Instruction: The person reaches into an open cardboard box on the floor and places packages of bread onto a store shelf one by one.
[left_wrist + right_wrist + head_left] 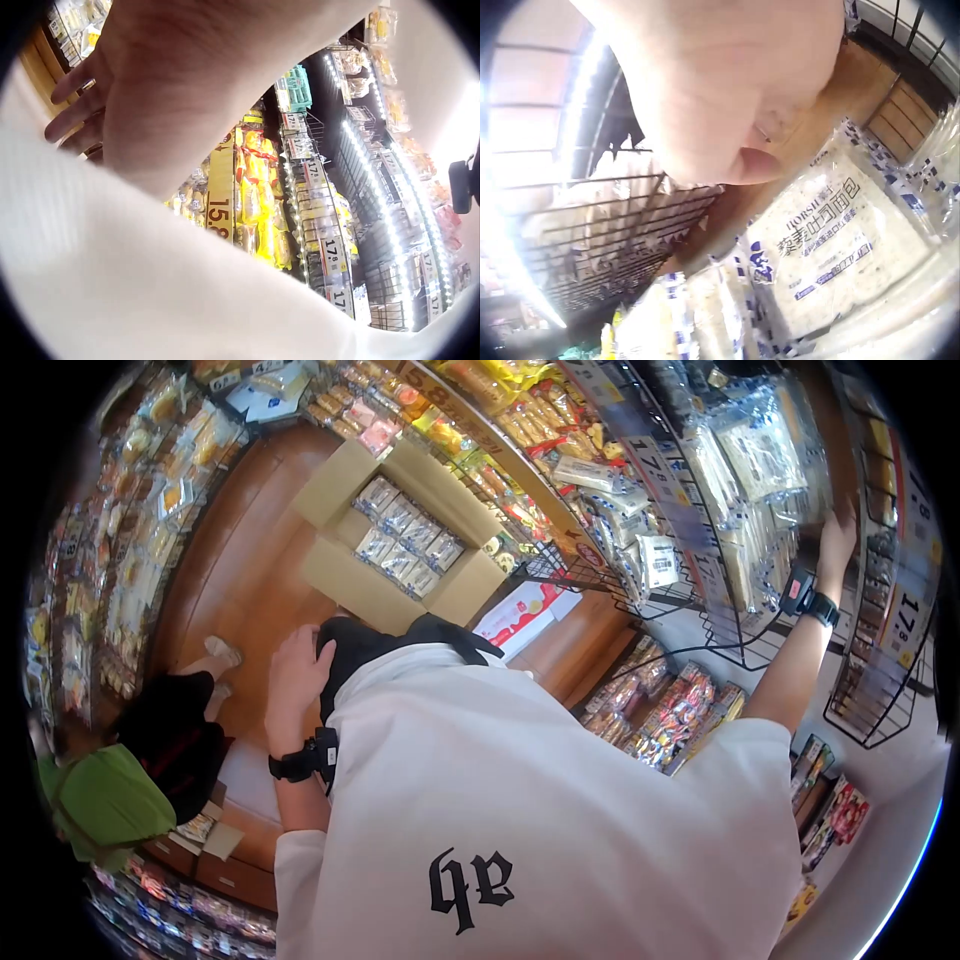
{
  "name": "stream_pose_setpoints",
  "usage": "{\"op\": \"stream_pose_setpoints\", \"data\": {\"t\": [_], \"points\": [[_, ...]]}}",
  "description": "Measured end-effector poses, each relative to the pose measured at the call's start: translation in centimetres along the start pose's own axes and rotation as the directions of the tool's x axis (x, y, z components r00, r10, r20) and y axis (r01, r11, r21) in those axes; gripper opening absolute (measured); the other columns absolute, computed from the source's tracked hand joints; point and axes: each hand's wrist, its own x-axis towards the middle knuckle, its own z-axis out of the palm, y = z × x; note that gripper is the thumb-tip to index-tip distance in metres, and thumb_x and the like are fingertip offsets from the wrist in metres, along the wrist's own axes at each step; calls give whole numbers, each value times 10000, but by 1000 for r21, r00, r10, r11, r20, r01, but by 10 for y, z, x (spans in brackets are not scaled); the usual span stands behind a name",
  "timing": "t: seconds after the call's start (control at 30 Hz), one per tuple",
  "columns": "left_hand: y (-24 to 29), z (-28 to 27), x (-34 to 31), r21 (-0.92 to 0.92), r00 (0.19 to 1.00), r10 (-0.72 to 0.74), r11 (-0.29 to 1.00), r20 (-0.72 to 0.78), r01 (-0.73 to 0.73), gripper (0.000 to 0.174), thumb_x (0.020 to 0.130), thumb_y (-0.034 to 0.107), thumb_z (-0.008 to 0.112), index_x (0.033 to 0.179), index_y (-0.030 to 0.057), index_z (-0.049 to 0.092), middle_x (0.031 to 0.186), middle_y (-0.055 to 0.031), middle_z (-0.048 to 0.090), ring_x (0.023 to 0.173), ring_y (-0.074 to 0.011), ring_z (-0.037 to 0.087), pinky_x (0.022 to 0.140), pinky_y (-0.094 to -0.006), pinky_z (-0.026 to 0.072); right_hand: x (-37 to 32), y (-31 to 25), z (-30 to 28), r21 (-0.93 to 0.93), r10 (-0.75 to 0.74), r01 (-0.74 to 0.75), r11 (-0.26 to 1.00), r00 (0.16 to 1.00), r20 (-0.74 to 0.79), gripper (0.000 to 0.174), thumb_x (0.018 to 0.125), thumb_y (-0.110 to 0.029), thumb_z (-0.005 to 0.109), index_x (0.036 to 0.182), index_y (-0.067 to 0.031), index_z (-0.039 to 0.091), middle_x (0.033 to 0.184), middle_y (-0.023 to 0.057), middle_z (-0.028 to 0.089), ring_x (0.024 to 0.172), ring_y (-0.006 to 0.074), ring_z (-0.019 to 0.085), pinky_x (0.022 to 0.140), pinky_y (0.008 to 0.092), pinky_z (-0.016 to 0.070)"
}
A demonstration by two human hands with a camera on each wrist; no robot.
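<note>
My left hand (300,672) is low by the dark trousers, nearest to my thigh, with its fingers loosely extended. In the left wrist view the left hand (161,90) holds nothing. My right hand (836,545) reaches up beside the wire rack of clear-wrapped bread packs (765,455). Close up, the right hand (727,90) is loosely bent, its thumb low over a brown surface (855,82); some fingertips are hidden. Just below it stands a white bread pack (817,240) with blue-checked edges. No pack shows in its grasp.
An open cardboard box (465,575) of wrapped packs stands on the wooden floor (260,490) ahead of me. Stocked shelves (130,550) line the left side. Another person in a green top (110,800) is at lower left. Price-tagged wire shelves (880,610) stand at right.
</note>
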Motion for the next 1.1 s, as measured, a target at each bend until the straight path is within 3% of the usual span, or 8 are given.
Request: {"op": "stream_pose_setpoints", "data": {"t": [0.13,0.2,0.27,0.47,0.7,0.87,1.0,1.1], "points": [[1,-1,7,16,999,35,999,-3,-35,328,933,279,664,1121,11,638,1087,-212,691,1047,-409,643,902,-472,509,-60,29,-37,-222,-42,84,971,981,189,646,891,-99,571,1496,56,406,1443,231,543,1322,286,527,1130,347,370],[2,-2,12,14,998,65,998,-5,-65,330,933,283,664,1122,14,637,1090,-216,689,1044,-413,643,898,-475,510,-109,48,-43,-152,180,-162,975,977,111,727,862,-130,633,1506,69,362,1373,229,595,1275,314,570,1093,358,411],[5,-3,16,41,997,82,996,-10,-82,342,932,290,664,1139,19,634,1097,-222,686,1062,-414,637,913,-482,504,-144,63,-47,-179,559,-530,829,794,238,812,805,-181,722,1485,74,359,1327,231,626,1220,366,612,1045,386,462],[12,1,31,86,981,165,981,104,-174,386,937,343,646,1149,21,640,1146,-221,681,1093,-408,633,940,-481,502,-210,23,-32,-492,273,-168,854,950,151,615,679,-120,834,1229,29,603,1175,269,670,1079,425,654,930,430,525],[7,5,31,111,976,168,977,135,-184,420,944,365,632,1167,8,635,1187,-226,678,1126,-408,631,965,-480,501,-214,-27,-64,-391,350,-426,816,902,-253,380,754,-107,738,1118,-48,648,919,202,706,883,363,699,800,414,548],[13,2,23,112,978,131,982,164,-150,439,949,361,630,1190,-6,629,1199,-230,675,1138,-399,632,976,-470,498,-194,-27,-55,-415,57,-145,898,974,-219,324,834,-27,590,1154,21,560,993,265,661,907,418,663,795,481,522],[3,5,22,77,984,124,988,131,-134,455,954,361,631,1209,-15,624,1220,-235,669,1162,-399,624,998,-453,492,-156,-45,-32,-541,235,-203,816,972,-10,477,870,-67,555,1328,59,516,1083,335,638,1035,412,655,871,497,524],[-4,7,20,92,984,67,992,163,-82,463,951,362,629,1220,-14,622,1236,-237,664,1174,-397,622,1007,-445,492,-112,-55,-7,-530,-79,77,845,997,19,454,862,-65,544,1303,39,504,1059,301,653,1010,437,656,852,506,529]]}}
